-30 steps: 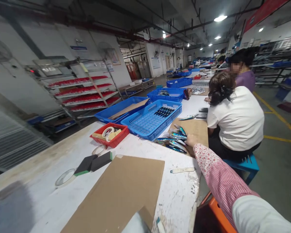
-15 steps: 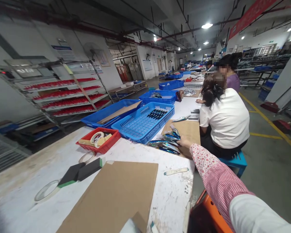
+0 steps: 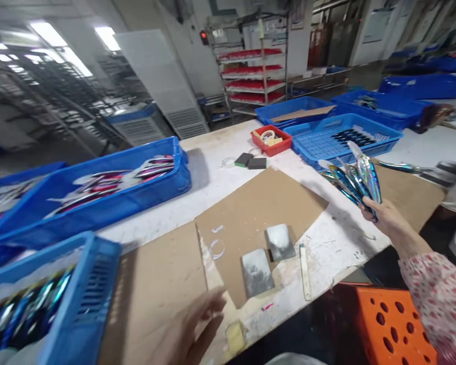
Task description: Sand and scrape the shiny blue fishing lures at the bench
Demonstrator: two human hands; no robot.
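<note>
My right hand [image 3: 383, 215] grips a fanned bunch of blue-silver fish-shaped lures [image 3: 355, 177], held up above the table's right part. Low in the view, my left hand [image 3: 193, 324] is blurred, its fingers apart and nothing between them, over the cardboard [image 3: 152, 289]. Two grey-white blocks [image 3: 257, 272] lie beyond it on another cardboard sheet [image 3: 251, 213]. A yellow sponge piece [image 3: 235, 337] sits just right of my left hand. A single lure [image 3: 401, 166] rests behind the bunch.
Blue bins with pink lures [image 3: 137, 190] and a blue crate of dark lures [image 3: 79, 304] stand left. At the back are a red tray [image 3: 271, 147] and a light-blue basket [image 3: 315, 144]. An orange stool [image 3: 399, 319] is lower right.
The view has swung left and down. My right hand has lifted the lures off the far cardboard and brought them nearer. My left hand has come into view.
</note>
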